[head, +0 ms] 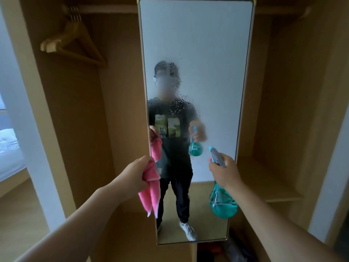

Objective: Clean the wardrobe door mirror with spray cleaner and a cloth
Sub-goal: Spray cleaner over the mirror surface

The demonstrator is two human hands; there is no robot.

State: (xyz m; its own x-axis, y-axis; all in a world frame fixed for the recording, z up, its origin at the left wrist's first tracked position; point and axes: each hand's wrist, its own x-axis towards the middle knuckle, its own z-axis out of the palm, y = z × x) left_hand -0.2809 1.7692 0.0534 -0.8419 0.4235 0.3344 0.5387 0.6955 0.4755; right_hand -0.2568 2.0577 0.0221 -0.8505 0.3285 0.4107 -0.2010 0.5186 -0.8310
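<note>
Left hand [135, 173] grips fluffy pink cloth [151, 193]; right hand [224, 172] grips teal pear-shaped plastic spray bottle [222, 203]; tall gold-framed mirror [196, 53] centre frame, droplet-speckled.

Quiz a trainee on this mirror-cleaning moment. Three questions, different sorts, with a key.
1. True or false: the left hand grips the pink fabric cloth.
2. Facing the tall gold-framed mirror, the right hand holds the translucent teal pear-shaped spray bottle: A) by its neck, body hanging below; B) upside down by its base; C) flat on a shelf.
3. Fill in: spray droplets speckle the glass over the reflected person's head and ____.

Key: 1 true; 2 A; 3 chest.
</note>
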